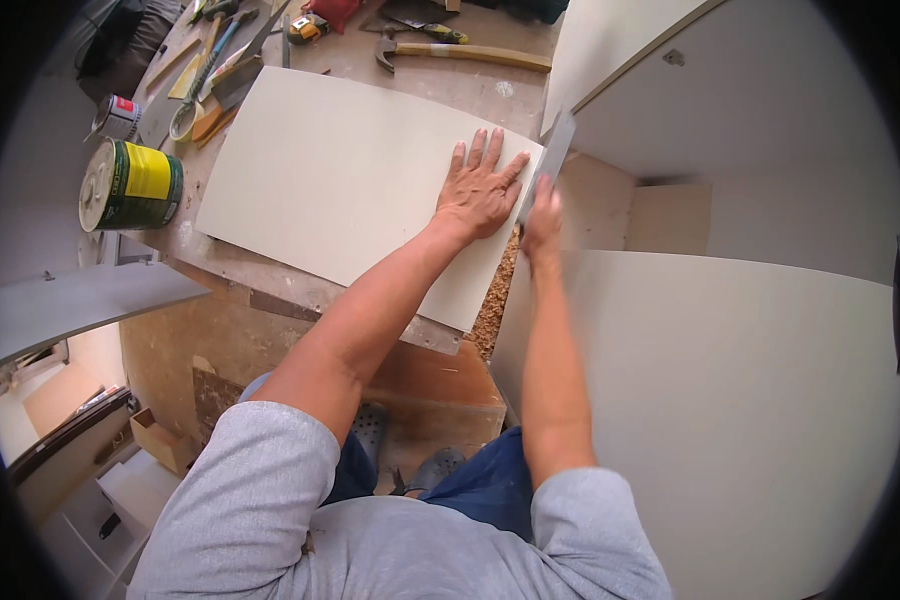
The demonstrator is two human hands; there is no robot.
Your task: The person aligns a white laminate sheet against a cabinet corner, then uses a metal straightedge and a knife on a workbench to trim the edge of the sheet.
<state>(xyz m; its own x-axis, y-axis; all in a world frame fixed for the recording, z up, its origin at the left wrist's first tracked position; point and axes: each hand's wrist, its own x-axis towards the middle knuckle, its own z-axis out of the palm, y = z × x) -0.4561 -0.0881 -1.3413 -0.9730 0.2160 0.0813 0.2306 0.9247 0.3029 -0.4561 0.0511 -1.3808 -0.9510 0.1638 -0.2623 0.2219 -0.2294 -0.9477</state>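
Observation:
A rectangular cream board (320, 160) lies flat on the workbench (485, 97), its right edge showing brown chipboard. My left hand (478, 192) is spread on the board near that edge, pressing on it with nothing gripped. At the same edge my right hand (542, 222), smeared by motion, is closed round a flat grey tool (558, 145). The tool stands along the edge, slanting up and to the right; blur hides its exact kind.
A hammer (470, 53) and tape measure (310, 28) lie at the back. A green-and-yellow can (138, 185) and smaller can (119, 117) stand left, near several hand tools. A large pale panel (710, 400) is close on my right. A brown wooden step (440, 385) sits below the bench.

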